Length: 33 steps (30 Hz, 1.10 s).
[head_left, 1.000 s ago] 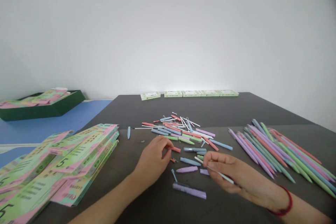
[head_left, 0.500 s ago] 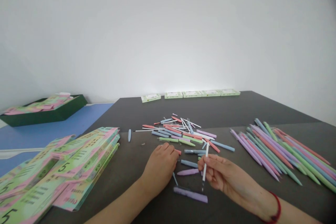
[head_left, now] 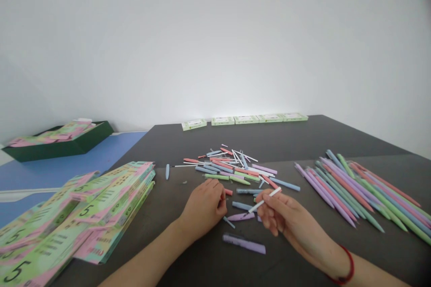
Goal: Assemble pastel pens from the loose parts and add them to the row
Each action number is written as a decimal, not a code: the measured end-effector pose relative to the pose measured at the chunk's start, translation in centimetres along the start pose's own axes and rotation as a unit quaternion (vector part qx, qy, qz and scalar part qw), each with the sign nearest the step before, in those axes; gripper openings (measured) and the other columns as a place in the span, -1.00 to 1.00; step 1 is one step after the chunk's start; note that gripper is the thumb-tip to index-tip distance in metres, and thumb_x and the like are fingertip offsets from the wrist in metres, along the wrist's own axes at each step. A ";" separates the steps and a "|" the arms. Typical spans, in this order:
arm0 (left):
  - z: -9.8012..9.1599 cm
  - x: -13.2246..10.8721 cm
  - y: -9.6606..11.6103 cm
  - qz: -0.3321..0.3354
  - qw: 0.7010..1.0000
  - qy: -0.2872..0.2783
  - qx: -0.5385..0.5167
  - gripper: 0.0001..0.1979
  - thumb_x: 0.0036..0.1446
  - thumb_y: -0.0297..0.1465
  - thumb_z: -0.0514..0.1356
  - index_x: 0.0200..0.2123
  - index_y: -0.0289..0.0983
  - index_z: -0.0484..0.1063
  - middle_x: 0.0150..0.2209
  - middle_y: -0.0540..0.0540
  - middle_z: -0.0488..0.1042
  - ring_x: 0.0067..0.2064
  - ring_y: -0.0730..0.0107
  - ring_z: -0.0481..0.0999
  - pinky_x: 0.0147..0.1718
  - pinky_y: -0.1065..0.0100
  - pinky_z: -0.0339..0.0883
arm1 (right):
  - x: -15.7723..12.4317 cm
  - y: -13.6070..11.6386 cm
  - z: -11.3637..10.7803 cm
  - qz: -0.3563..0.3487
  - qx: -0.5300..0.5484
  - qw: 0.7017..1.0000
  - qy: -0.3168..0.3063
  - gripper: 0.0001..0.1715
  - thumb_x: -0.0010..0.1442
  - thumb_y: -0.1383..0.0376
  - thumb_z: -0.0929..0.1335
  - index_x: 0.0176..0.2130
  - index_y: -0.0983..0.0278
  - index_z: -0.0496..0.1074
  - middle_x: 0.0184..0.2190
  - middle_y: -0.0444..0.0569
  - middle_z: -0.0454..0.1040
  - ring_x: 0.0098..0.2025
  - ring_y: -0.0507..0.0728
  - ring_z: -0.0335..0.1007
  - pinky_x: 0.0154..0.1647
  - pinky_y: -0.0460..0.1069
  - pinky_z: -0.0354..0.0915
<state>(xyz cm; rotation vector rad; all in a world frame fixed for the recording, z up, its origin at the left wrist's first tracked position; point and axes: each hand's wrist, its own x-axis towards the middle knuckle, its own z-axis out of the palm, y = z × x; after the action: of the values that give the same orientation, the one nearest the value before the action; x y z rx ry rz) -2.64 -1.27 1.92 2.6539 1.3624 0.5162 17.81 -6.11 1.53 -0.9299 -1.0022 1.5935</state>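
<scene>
My right hand pinches a white pen refill between thumb and fingers, its dark tip slanting down to the left. My left hand rests on the dark table with its fingers curled; whatever is under them is hidden. Just past its knuckles shows a coral pen part, and a thin blue piece lies beside the thumb. Between the hands are a blue barrel and a purple tapered barrel. Nearer to me lies a purple barrel with a clear end.
A loose heap of coloured pen parts and white refills spreads beyond my hands. Whole pens lie in a pile at right. Printed packets are stacked at left, near a green tray. Pale green boxes line the far edge.
The refill in my right hand has swung from nearly upright to a slant, its tip now pointing left. My left hand has shifted slightly left, its thumb now showing.
</scene>
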 end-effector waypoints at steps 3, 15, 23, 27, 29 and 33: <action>-0.3 -0.2 0.7 -0.025 0.994 0.002 -0.110 -0.91 0.02 -0.53 0.08 -0.42 -0.23 0.23 -0.40 0.01 0.40 -0.36 0.40 0.41 -0.40 0.44 0.24 | -0.1 -0.2 -0.4 -0.027 0.005 1.000 0.008 -0.71 0.20 0.13 0.35 -0.30 0.33 0.43 -0.52 -0.10 0.46 -0.55 -0.04 0.31 -0.61 -0.18 0.20; -0.5 -0.8 2.5 -0.053 0.959 -0.022 -0.279 -0.89 -0.01 -0.54 0.07 -0.45 -0.22 0.20 -0.56 0.13 0.24 -0.53 0.51 0.26 -0.50 0.48 0.13 | 0.0 0.2 -1.1 -0.105 -0.062 0.992 0.007 -0.74 0.22 0.15 0.33 -0.27 0.29 0.47 -0.47 -0.06 0.54 -0.52 -0.01 0.41 -0.55 -0.16 0.31; -0.5 -1.0 2.5 -0.068 0.959 -0.015 -0.276 -0.88 0.00 -0.54 0.06 -0.46 -0.21 0.18 -0.57 0.13 0.24 -0.53 0.50 0.26 -0.47 0.47 0.15 | -0.3 0.2 -1.0 -0.111 -0.110 0.987 0.024 -0.75 0.22 0.15 0.33 -0.28 0.29 0.45 -0.48 -0.07 0.54 -0.50 0.01 0.43 -0.51 -0.12 0.35; -0.6 -1.0 2.7 -0.065 0.961 -0.022 -0.267 -0.89 0.01 -0.53 0.06 -0.45 -0.21 0.18 -0.56 0.12 0.25 -0.52 0.49 0.28 -0.48 0.46 0.14 | -0.4 0.1 -0.7 -0.095 -0.124 0.987 0.019 -0.73 0.18 0.13 0.35 -0.29 0.29 0.47 -0.48 -0.04 0.54 -0.50 0.04 0.43 -0.51 -0.09 0.36; -0.7 -0.9 2.8 -0.063 0.962 -0.023 -0.264 -0.89 0.02 -0.53 0.06 -0.45 -0.21 0.18 -0.56 0.11 0.25 -0.51 0.48 0.29 -0.47 0.45 0.14 | -0.4 0.1 -0.7 -0.090 -0.125 0.988 0.016 -0.72 0.17 0.11 0.35 -0.29 0.29 0.47 -0.48 -0.03 0.55 -0.51 0.05 0.43 -0.50 -0.07 0.36; -0.6 -0.9 2.6 -0.069 0.965 -0.022 -0.253 -0.89 0.02 -0.53 0.05 -0.46 -0.21 0.18 -0.54 0.10 0.28 -0.51 0.48 0.30 -0.49 0.46 0.12 | -0.3 0.3 -0.9 -0.092 -0.110 0.989 0.027 -0.70 0.20 0.10 0.33 -0.30 0.29 0.44 -0.49 -0.05 0.52 -0.51 0.04 0.39 -0.51 -0.08 0.32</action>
<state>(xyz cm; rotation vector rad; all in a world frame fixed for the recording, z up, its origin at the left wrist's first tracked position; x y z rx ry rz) -1.38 -3.59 2.95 2.1329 1.1950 0.6767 18.58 -6.29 0.93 -0.9923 -1.2068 1.3176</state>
